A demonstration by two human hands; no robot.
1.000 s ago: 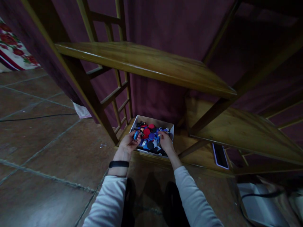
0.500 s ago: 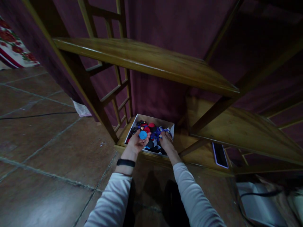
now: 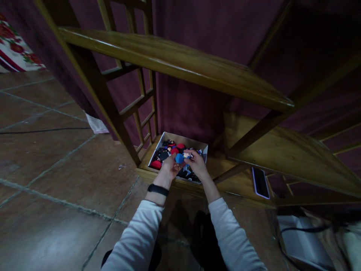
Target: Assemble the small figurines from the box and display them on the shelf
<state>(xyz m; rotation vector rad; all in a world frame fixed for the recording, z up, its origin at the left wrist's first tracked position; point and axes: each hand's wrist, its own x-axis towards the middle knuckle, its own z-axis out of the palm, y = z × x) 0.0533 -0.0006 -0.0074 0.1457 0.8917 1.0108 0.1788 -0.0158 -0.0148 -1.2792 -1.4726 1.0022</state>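
Observation:
My left hand [image 3: 170, 167] holds a round blue disc [image 3: 179, 158] between thumb and fingers, above a shallow white box [image 3: 158, 147]. Close beside it, my right hand [image 3: 196, 163] is closed on a small toy figure [image 3: 187, 154] with a pale head; its finer detail is too small to make out. Inside the box lie several small figures and round pieces, among them a red disc [image 3: 156, 164] and a dark disc [image 3: 164, 156]. Both hands cover part of the box's contents.
The box stands on the low wooden shelf [image 3: 217, 165]. Above it crosses a slanted wooden board [image 3: 175, 67]. A phone [image 3: 260, 183] lies at the shelf's right. Left is a lattice panel [image 3: 138, 103]; a grey-white container [image 3: 304, 241] sits on the floor at lower right.
My right hand has lifted a figure from the box and moved toward the left hand. The left hand has shifted right with the blue disc, uncovering the red disc.

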